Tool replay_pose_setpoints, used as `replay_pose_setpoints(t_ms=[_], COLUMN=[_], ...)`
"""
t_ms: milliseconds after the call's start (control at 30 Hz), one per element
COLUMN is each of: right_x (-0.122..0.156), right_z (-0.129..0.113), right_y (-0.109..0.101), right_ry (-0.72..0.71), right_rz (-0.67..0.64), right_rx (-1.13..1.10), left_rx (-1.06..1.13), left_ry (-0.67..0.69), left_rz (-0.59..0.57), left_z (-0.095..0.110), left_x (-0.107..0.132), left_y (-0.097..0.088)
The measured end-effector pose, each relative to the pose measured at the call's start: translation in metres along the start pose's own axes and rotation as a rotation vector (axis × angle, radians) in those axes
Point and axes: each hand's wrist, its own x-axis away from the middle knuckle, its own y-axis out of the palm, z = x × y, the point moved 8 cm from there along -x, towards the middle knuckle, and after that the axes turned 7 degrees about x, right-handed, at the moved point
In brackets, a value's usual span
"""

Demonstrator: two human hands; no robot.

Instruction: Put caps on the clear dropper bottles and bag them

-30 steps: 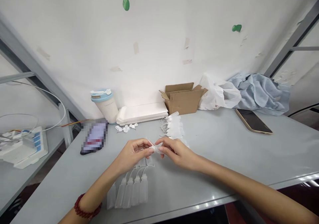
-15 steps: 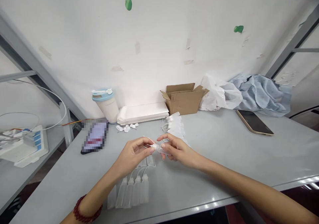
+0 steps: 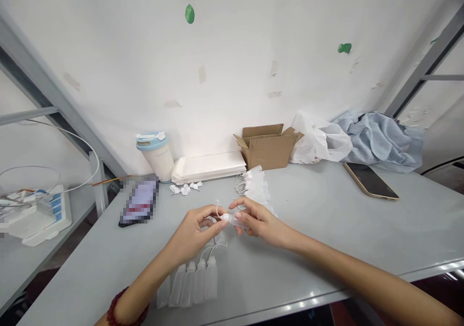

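Both hands meet over the middle of the grey table [image 3: 326, 229]. My right hand [image 3: 259, 222] grips a small translucent squeeze bottle [image 3: 235, 219] lying sideways. My left hand [image 3: 195, 231] pinches the white tip end of that same bottle [image 3: 225, 216], its thin tethered cap loop sticking up. Below my left hand a row of several similar bottles [image 3: 194, 282] lies flat near the front edge. A pile of more small bottles [image 3: 255, 185] sits just beyond my right hand.
Along the back wall stand a lidded cup [image 3: 155, 155], a stack of white flat sheets [image 3: 208, 167], an open cardboard box [image 3: 267, 145], a white plastic bag [image 3: 319, 142] and blue cloth [image 3: 380, 140]. A phone [image 3: 370, 181] lies right, another phone [image 3: 139, 202] left. Small white caps [image 3: 184, 188] lie nearby.
The hands stay together on the bottle; my fingers shifted slightly and the cap loop now sticks up. The view has tilted a little.
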Motion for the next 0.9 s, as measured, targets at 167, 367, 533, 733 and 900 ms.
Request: replay_pose_setpoints(t_ms=[167, 367, 533, 733, 900], right_x=[-0.001, 0.001, 0.001, 0.001, 0.002], right_z=[0.002, 0.002, 0.006, 0.009, 0.008], right_y=[-0.001, 0.004, 0.009, 0.011, 0.012], right_ry=[0.003, 0.022, 0.088, 0.109, 0.085], right_rz=[0.005, -0.037, -0.094, -0.109, -0.091], right_rx=[-0.009, -0.016, -0.116, -0.128, -0.049], left_rx=[-0.053, 0.030, 0.082, 0.088, 0.039], left_ry=[0.028, 0.027, -0.011, -0.033, -0.046], left_rz=[0.026, -0.042, -0.080, -0.115, -0.145], left_z=[0.001, -0.001, -0.001, -0.004, -0.011], left_x=[0.000, 0.001, 0.003, 0.001, -0.001], left_y=[-0.001, 0.006, 0.011, 0.014, 0.017])
